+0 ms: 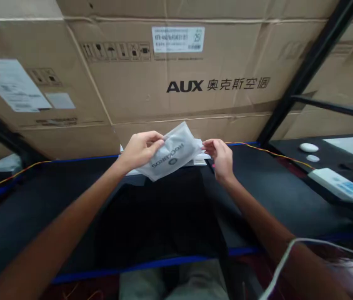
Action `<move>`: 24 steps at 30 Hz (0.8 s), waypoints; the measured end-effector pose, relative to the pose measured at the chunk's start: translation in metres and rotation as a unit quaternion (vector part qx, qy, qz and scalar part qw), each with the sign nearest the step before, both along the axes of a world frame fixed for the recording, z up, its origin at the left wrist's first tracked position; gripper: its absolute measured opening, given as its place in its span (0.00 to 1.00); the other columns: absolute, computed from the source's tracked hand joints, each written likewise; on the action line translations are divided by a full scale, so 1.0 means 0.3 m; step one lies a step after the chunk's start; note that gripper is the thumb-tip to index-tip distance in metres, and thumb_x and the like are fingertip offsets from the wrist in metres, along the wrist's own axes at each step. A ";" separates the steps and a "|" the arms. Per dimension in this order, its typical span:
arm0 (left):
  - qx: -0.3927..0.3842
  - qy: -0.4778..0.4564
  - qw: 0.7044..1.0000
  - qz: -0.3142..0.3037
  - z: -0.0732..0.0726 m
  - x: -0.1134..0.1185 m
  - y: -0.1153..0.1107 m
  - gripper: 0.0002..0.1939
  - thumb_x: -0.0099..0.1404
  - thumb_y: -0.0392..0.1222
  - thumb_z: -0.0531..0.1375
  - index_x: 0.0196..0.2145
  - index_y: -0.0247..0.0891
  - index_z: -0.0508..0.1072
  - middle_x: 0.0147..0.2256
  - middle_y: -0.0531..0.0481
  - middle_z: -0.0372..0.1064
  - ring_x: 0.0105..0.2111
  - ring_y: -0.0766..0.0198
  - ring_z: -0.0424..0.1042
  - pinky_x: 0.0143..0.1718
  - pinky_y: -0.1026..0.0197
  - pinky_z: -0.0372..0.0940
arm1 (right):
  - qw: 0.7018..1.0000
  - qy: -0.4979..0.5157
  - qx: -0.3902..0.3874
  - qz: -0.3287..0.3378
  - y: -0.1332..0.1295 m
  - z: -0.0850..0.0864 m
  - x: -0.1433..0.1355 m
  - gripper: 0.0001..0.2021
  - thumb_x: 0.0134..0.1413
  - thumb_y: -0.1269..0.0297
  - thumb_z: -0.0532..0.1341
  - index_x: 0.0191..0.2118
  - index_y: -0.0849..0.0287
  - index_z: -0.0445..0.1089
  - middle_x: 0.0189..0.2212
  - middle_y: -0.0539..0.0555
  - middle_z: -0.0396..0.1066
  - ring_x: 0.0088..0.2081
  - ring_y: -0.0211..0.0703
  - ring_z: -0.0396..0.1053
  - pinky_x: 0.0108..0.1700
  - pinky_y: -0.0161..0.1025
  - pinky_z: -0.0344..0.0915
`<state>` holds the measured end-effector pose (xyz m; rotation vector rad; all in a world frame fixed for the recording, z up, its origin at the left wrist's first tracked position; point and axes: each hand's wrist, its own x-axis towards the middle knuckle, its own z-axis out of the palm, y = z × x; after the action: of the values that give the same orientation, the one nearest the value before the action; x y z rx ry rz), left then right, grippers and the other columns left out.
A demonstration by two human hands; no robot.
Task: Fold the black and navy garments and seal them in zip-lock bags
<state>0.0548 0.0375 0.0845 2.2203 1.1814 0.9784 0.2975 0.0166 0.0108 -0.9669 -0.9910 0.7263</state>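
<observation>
A frosted plastic bag (176,156) with dark lettering, which reads upside down from here, is held tilted above the black table. My left hand (143,148) grips its upper left edge between thumb and fingers. At the bag's right end, my right hand (220,156) has its fingers closed on a whitish corner; whether this is the bag's mouth or something inside it, I cannot tell. Behind and under the bag lie white papers or small packets (200,161), partly hidden by it. The bag's contents do not show clearly.
Large cardboard boxes (132,91) stand behind the black table (70,200). A dark metal post (301,79) rises on the right. Beyond it are a white box (339,183) and a round white object (309,147). A pale cable (284,266) crosses my right forearm.
</observation>
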 end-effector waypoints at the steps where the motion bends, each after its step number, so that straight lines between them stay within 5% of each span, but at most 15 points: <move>1: -0.054 -0.052 0.997 0.013 0.004 0.019 0.046 0.11 0.63 0.45 0.60 0.39 0.36 0.76 0.32 0.48 0.76 0.30 0.61 0.74 0.30 0.62 0.66 | 1.000 0.021 -0.017 0.005 0.006 0.000 0.004 0.14 0.55 0.51 0.58 0.32 0.57 0.70 0.34 0.52 0.75 0.34 0.40 0.73 0.36 0.36 0.68; 3: -0.151 -0.109 0.981 0.051 -0.015 0.061 0.132 0.10 0.61 0.45 0.61 0.37 0.36 0.74 0.28 0.50 0.73 0.26 0.63 0.71 0.27 0.63 0.65 | 0.996 0.069 -0.050 0.011 0.015 -0.001 0.009 0.12 0.53 0.53 0.59 0.33 0.56 0.69 0.34 0.51 0.74 0.33 0.39 0.73 0.34 0.34 0.67; 8: -0.155 -0.054 0.986 0.039 -0.094 0.146 0.263 0.10 0.58 0.46 0.64 0.29 0.36 0.73 0.20 0.52 0.68 0.21 0.63 0.68 0.24 0.62 0.64 | 0.983 0.088 -0.146 0.067 0.017 0.001 0.027 0.07 0.52 0.57 0.59 0.33 0.55 0.68 0.35 0.51 0.75 0.33 0.38 0.75 0.33 0.32 0.69; 12: -0.096 0.056 0.994 -0.018 -0.049 0.193 0.329 0.07 0.57 0.40 0.63 0.33 0.36 0.78 0.29 0.49 0.77 0.31 0.60 0.74 0.34 0.61 0.68 | 0.957 0.026 -0.226 0.180 -0.001 -0.016 0.000 0.08 0.49 0.61 0.64 0.28 0.60 0.71 0.29 0.57 0.77 0.31 0.44 0.76 0.33 0.37 0.71; 15: -0.022 0.146 0.989 -0.027 0.012 0.247 0.368 0.08 0.58 0.35 0.61 0.35 0.38 0.80 0.37 0.47 0.79 0.41 0.56 0.76 0.46 0.58 0.67 | 0.950 -0.037 -0.207 0.230 -0.009 -0.045 -0.034 0.07 0.46 0.62 0.66 0.31 0.60 0.75 0.35 0.55 0.79 0.40 0.45 0.77 0.41 0.38 0.72; 19: 0.080 0.230 0.970 0.001 0.039 0.314 0.359 0.13 0.64 0.35 0.56 0.43 0.37 0.78 0.49 0.40 0.75 0.54 0.49 0.70 0.57 0.50 0.60 | 0.955 -0.096 -0.150 0.237 -0.006 -0.072 -0.046 0.15 0.43 0.63 0.68 0.41 0.57 0.77 0.44 0.54 0.79 0.50 0.47 0.75 0.55 0.45 0.67; 24: 0.119 0.325 0.937 -0.053 -0.026 0.299 0.274 0.19 0.68 0.52 0.55 0.49 0.39 0.76 0.51 0.42 0.75 0.54 0.49 0.71 0.56 0.51 0.61 | 0.958 -0.111 -0.085 0.252 0.002 -0.080 -0.031 0.18 0.42 0.64 0.67 0.44 0.55 0.77 0.55 0.55 0.74 0.58 0.49 0.70 0.62 0.47 0.62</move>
<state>0.1446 0.1197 0.0766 2.8933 1.2224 0.3473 0.2881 0.0172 -0.0132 -0.9659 -1.4173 1.1596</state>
